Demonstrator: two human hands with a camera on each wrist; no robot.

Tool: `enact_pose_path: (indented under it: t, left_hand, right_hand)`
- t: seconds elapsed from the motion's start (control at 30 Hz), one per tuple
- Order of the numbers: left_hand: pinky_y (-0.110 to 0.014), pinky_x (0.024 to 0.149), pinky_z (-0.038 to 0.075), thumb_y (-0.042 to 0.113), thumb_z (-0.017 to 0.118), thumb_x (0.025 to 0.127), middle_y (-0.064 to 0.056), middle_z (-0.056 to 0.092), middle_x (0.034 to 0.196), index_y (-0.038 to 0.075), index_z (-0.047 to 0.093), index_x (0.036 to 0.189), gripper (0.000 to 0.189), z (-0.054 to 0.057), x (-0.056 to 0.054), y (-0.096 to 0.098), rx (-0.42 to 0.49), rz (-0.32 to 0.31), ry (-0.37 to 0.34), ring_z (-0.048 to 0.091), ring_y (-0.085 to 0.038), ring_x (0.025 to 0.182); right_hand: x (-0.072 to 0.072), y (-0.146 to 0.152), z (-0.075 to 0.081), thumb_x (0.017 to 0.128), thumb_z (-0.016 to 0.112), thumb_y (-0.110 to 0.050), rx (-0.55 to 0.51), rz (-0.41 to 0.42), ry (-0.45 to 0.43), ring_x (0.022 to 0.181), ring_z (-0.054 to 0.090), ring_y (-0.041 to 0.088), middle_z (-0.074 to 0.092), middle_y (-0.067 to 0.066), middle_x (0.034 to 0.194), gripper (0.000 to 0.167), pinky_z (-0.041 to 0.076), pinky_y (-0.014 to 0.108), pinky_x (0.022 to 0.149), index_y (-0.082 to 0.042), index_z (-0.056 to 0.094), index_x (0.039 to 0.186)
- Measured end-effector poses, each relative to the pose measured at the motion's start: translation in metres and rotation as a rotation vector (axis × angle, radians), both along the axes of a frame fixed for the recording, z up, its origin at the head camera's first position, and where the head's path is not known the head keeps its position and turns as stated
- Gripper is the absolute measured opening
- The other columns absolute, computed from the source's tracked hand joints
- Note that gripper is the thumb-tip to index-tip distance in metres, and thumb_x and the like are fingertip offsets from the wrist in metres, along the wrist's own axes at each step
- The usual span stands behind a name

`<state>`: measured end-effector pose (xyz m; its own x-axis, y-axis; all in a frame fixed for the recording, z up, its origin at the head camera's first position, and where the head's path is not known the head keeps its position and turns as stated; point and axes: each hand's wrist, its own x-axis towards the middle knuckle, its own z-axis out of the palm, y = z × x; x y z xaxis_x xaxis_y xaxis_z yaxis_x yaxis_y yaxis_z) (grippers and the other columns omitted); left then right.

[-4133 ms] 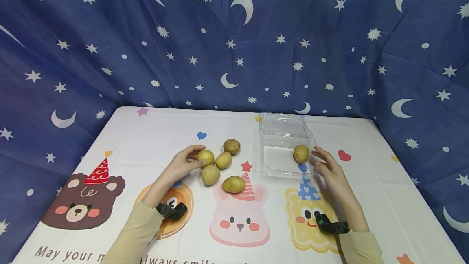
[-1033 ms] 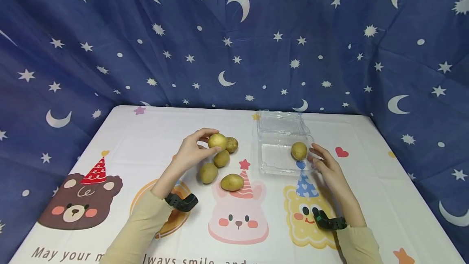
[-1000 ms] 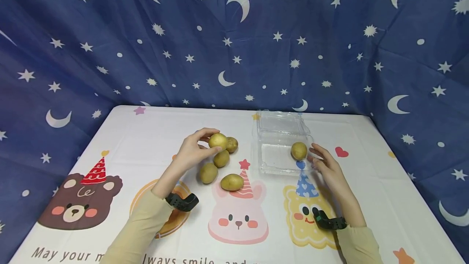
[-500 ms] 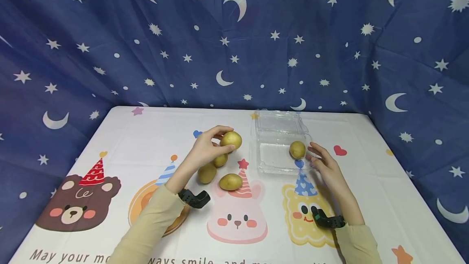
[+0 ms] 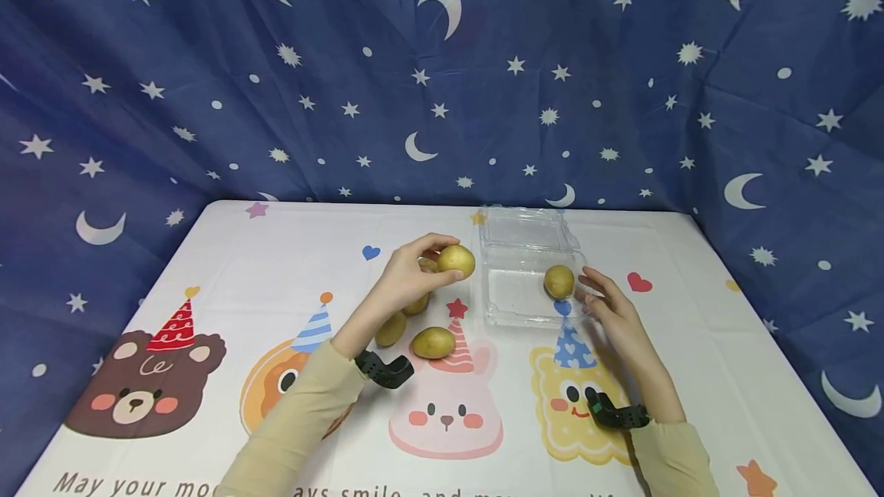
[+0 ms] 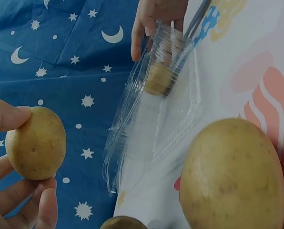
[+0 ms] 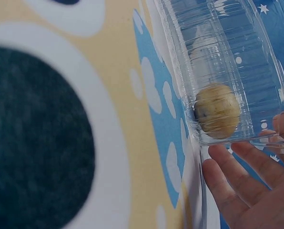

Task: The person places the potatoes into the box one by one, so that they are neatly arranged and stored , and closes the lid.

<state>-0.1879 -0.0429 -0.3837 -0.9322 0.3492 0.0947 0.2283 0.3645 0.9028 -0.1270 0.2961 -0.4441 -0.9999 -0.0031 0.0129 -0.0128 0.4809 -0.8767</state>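
Note:
Between thumb and fingers, my left hand holds a yellow potato, raised just left of a clear plastic clamshell box. In the left wrist view this potato is gripped by its sides. The box's lid lies back, away from me. A single potato sits inside at the right end. Against the box's right wall rest the fingers of my right hand, fairly straight; the right wrist view shows the fingertips touching the plastic beside the potato.
Several potatoes lie on the white printed tablecloth: one potato in front, another to its left, others partly hidden behind my left hand. A blue star-patterned curtain hangs behind the table's far edge.
My left hand has lifted a potato out of the group and carried it right, toward the box. My right hand has stayed at the box's right wall. The view has shifted slightly.

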Motion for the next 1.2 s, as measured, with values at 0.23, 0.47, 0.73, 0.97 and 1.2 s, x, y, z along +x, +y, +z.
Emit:
enact_pose_path:
  t: [0.23,0.47,0.73,0.97,1.2]
  left_hand:
    - [-0.032,0.083,0.051,0.022,0.078,0.078,-0.003,0.066,0.112,0.022,0.064,0.121,0.045,0.000,-0.001,0.013,-0.007,-0.008,0.011,0.061,-0.022,0.097]
    - [-0.027,0.076,0.048,0.020,0.079,0.078,-0.001,0.067,0.113,0.020,0.065,0.121,0.045,0.001,-0.003,0.028,0.014,-0.037,0.022,0.058,-0.019,0.101]
    - [-0.023,0.076,0.054,0.022,0.079,0.078,-0.001,0.066,0.113,0.018,0.064,0.122,0.046,0.005,-0.006,0.044,-0.028,-0.085,0.041,0.060,-0.017,0.101]
    - [-0.022,0.074,0.053,0.021,0.078,0.079,-0.004,0.065,0.115,0.015,0.063,0.124,0.048,0.005,-0.011,0.058,-0.036,-0.133,0.044,0.060,-0.019,0.101]
    - [-0.025,0.081,0.049,0.022,0.077,0.079,-0.003,0.066,0.117,0.016,0.063,0.124,0.047,0.000,-0.016,0.071,-0.054,-0.144,0.042,0.062,-0.020,0.101]
  right_hand:
    - [0.000,0.000,0.001,0.102,0.040,-0.016,0.002,-0.002,-0.004,0.120,0.058,0.009,0.041,0.020,0.147,0.050,0.043,0.008,0.087,-0.012,0.030,0.150]
    - [0.000,-0.001,0.001,0.101,0.039,-0.016,0.013,-0.006,-0.015,0.128,0.048,0.040,0.041,0.019,0.148,0.050,0.040,0.004,0.086,-0.012,0.029,0.151]
    - [-0.001,0.000,0.001,0.102,0.038,-0.017,-0.001,0.002,-0.010,0.129,0.048,0.040,0.041,0.019,0.148,0.050,0.042,0.006,0.086,-0.011,0.029,0.150]
    - [-0.001,0.000,0.001,0.101,0.038,-0.016,0.002,-0.005,-0.017,0.130,0.048,0.039,0.040,0.019,0.149,0.050,0.042,0.006,0.086,-0.011,0.028,0.150]
    - [-0.001,0.000,0.002,0.101,0.039,-0.015,-0.012,-0.006,-0.014,0.126,0.054,0.026,0.040,0.021,0.148,0.050,0.043,0.007,0.086,-0.010,0.029,0.150]
